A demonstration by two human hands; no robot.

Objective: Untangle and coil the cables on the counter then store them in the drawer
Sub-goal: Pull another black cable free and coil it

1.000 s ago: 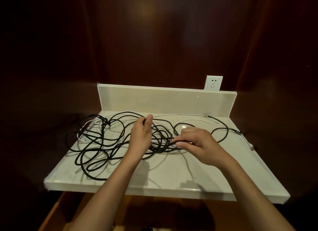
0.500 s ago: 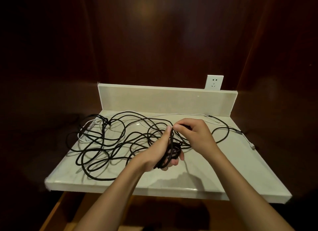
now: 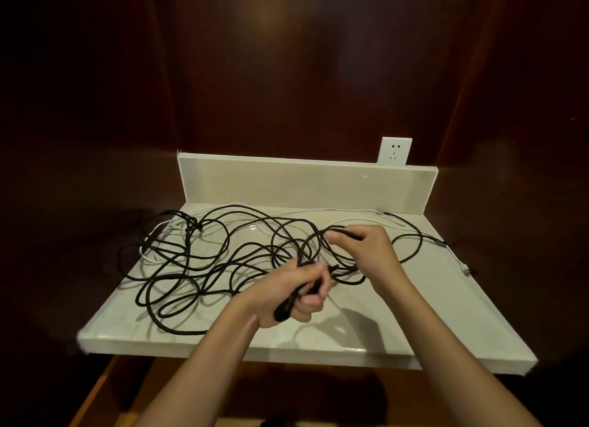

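Pale, glossy stone counter (image 3: 398, 318) with an upright backsplash (image 3: 287, 184); one white square socket (image 3: 394, 151) above it, against dark polished wood panels. Black cable (image 3: 178, 269), matte and round, sprawls in many overlapping loops across the counter's left and middle; thin white cable (image 3: 334, 210) runs along the back and off the right edge; whether there are further cables cannot be told. Left hand (image 3: 294, 294), raised above the counter, grips a gathered bundle of black strands in curled fingers; right hand (image 3: 366, 251) pinches one black strand between thumb and fingertips.
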